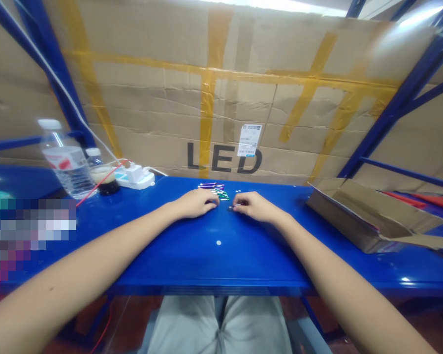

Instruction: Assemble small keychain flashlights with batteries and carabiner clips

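Blue worktop (192,263) before taped cardboard (151,118): right hand (257,207), fingers clamped on small object (230,208); left hand (192,203), fingers slightly apart.

Cardboard panel (258,105): large black lettering (217,158) reads "LED" — white label (249,139) overlaps the "D"; label print — too small to read.

Bottles (74,172) L on tbl (184,260), box (335,221) R, sticks (211,186) btwn, cardboard (151,118) bhd.
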Available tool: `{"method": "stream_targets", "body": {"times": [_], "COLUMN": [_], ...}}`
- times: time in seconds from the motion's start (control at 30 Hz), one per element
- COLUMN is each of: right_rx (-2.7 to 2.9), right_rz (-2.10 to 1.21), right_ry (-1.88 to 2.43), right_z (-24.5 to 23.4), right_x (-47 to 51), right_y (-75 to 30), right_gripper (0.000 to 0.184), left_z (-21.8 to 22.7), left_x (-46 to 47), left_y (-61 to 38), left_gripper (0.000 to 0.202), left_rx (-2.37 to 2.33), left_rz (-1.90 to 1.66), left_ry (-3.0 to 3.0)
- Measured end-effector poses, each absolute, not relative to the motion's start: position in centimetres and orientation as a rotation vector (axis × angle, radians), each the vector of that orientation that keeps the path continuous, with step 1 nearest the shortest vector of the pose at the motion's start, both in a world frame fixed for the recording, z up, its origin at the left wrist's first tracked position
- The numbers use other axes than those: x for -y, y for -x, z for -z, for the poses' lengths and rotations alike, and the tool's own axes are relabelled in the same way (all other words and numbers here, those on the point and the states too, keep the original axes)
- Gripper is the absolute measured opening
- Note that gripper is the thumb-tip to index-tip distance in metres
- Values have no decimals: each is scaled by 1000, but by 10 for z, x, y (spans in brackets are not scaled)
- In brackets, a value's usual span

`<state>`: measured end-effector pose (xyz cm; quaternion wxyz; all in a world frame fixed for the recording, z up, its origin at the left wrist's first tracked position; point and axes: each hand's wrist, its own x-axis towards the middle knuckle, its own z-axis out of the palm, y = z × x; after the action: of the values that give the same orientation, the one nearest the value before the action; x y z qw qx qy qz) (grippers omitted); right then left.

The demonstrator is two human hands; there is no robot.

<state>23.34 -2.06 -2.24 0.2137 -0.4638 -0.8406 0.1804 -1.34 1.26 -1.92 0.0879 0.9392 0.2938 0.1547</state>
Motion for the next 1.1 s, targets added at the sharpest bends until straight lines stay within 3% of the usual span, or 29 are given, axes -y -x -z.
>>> {"method": "stream_targets", "body": {"times": [0.43, 0.87, 1.1], "right_rx": [2339, 2332, 2324], "right_rz": [-525, -552, -579], "right_ry": [1302, 1304, 1311], "right_z": [24, 24, 23], "right_x": [18, 18, 20], "right_y": [-235, -235, -234], "right_gripper": [11, 11, 10], "left_z": [21, 15, 11], "left_x": [-14, -9, -10], "left_y": [11, 13, 16], "left_gripper": [22, 36, 27], "left_rx": [-671, -747, -759], "left_rz": [-335, -250, -272], "left_ry": [-3388, -3403, -3367]}}
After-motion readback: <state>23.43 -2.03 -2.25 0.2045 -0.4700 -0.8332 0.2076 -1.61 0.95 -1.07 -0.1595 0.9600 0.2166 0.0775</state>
